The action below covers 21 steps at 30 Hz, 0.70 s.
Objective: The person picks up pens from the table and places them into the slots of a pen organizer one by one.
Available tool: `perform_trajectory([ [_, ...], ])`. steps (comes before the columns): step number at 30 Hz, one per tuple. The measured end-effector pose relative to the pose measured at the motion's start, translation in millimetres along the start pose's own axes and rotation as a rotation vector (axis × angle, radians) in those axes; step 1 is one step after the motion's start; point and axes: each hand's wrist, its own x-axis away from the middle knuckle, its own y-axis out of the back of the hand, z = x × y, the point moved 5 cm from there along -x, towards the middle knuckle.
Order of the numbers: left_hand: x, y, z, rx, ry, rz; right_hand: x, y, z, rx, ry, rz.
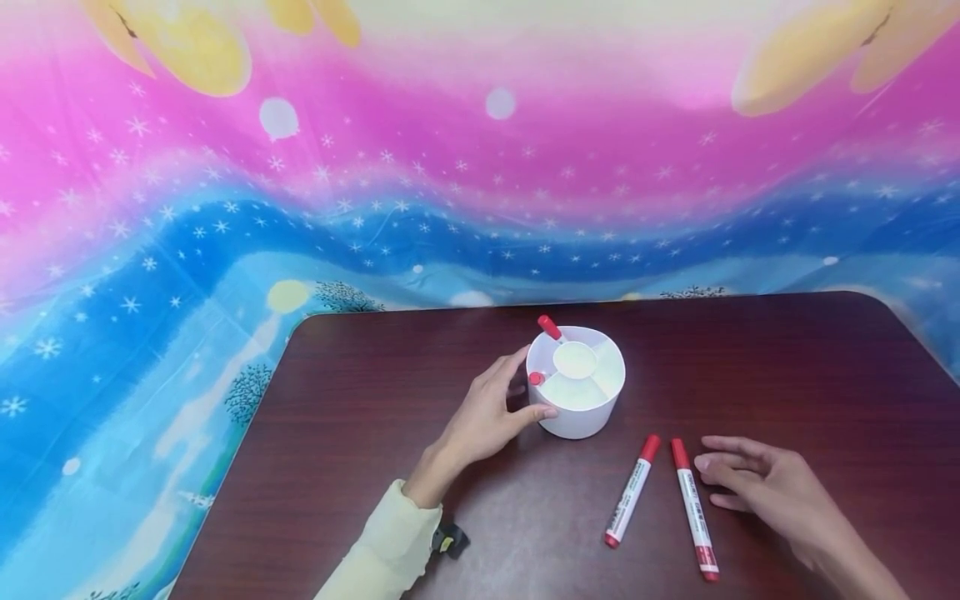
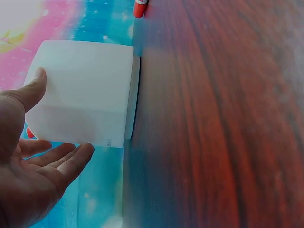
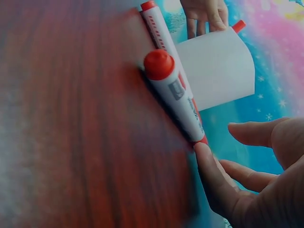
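A round white pen holder point(image 1: 576, 423), divided into compartments around a central cup, stands on the table. Two red-capped markers stick up from it: one marker point(image 1: 550, 327) leans at the back rim, the other marker point(image 1: 536, 378) is at the left. My left hand point(image 1: 491, 410) holds the holder's left side, thumb at the front near the rim and fingers round the back. Two white markers with red caps lie in front: a left marker point(image 1: 632, 493) and a right marker point(image 1: 694, 510). Beside the right one, my right hand point(image 1: 776, 492) hovers with fingers apart, its fingertips close to the cap end.
The dark brown wooden table point(image 1: 360, 375) has rounded back corners. A colourful cloth point(image 1: 450, 167) with snowflakes hangs behind it and down its left side. A small black object point(image 1: 452, 541) shows by the left sleeve point(image 1: 393, 542).
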Motion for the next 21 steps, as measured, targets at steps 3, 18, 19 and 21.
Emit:
perform_trajectory([
  [3, 0.3, 0.1, -0.4, -0.004, -0.002, 0.001, 1.9, -3.1, -1.6, -0.004, -0.022, 0.007],
  [18, 0.4, -0.2, -0.7, 0.001, -0.016, -0.003, 6.4, -10.6, -2.4, 0.043, -0.052, 0.011],
  [19, 0.3, -0.4, -0.3, 0.002, -0.015, -0.003, 6.2, -11.4, -2.0, 0.051, -0.057, 0.008],
  [21, 0.6, -0.5, 0.0, 0.003, -0.014, -0.004, 5.0, -12.9, -0.8, 0.077, -0.067, -0.002],
])
